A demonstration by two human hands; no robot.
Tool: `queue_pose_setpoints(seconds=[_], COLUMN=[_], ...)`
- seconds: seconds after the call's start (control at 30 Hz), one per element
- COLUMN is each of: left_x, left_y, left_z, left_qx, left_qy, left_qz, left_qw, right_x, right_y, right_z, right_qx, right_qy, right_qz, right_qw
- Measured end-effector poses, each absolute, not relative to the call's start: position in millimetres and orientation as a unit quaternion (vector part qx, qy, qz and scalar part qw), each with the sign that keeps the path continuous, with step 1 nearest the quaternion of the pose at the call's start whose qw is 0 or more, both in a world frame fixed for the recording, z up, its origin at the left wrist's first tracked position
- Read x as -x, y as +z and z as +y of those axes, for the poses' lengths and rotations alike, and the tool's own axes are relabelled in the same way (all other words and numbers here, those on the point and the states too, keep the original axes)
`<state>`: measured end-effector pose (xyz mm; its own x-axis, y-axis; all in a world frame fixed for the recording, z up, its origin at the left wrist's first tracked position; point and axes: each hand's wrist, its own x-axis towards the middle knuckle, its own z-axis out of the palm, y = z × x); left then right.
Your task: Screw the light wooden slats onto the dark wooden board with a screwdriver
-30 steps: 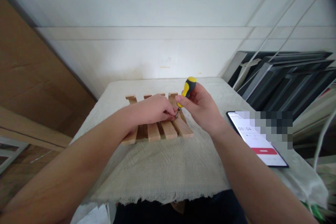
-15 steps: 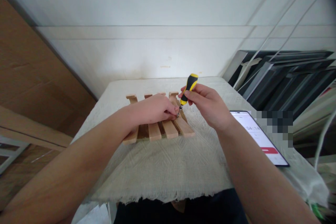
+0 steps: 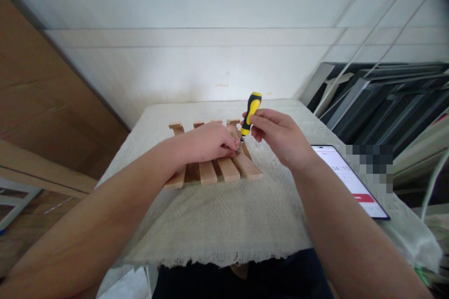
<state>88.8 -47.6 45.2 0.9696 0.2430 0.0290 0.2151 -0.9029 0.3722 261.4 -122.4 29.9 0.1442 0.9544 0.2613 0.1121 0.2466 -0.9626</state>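
A slatted wooden piece point(image 3: 228, 169) lies on the cloth-covered table, its several pale slats running toward me. My right hand point(image 3: 277, 135) pinches the yellow and black handle of a screwdriver point(image 3: 251, 114), which stands nearly upright with its top leaning slightly right. Its tip meets the rightmost slat. My left hand point(image 3: 213, 142) rests over the slats, thumb and fingers closed beside the screwdriver's tip. What those fingers grip is too small and too hidden to make out.
A phone point(image 3: 347, 180) showing a running timer lies at the right of the tablecloth point(image 3: 217, 224). Dark flat panels point(image 3: 389, 103) lean beyond the right edge. A cardboard sheet point(image 3: 49, 88) stands at the left, and the white wall point(image 3: 182, 65) rises behind the table.
The screwdriver's handle has turned within my right fingers, showing more yellow, and has shifted slightly left. My left hand stays by its tip. The view has shifted a little.
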Motion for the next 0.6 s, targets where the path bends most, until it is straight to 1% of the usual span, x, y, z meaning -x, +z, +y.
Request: queue_pose_setpoints(seconds=[0.13, 0.37, 0.6], left_x=[-89.4, -90.1, -91.3], left_y=[48.1, 49.6, 50.4], left_z=[-51.0, -52.4, -52.9], left_qx=[-0.974, -0.973, -0.972], left_qy=[0.015, 0.009, 0.005], left_qz=[0.143, 0.151, 0.153], left_qw=[0.178, 0.172, 0.180], right_x=[-261.4, -257.2, -252.2], right_y=[30.0, 29.3, 27.2], right_z=[-122.9, -120.5, -117.4], right_qx=[0.499, 0.473, 0.468], right_qy=[0.337, 0.361, 0.344], right_qz=[-0.559, -0.572, -0.587], right_qw=[0.570, 0.565, 0.564])
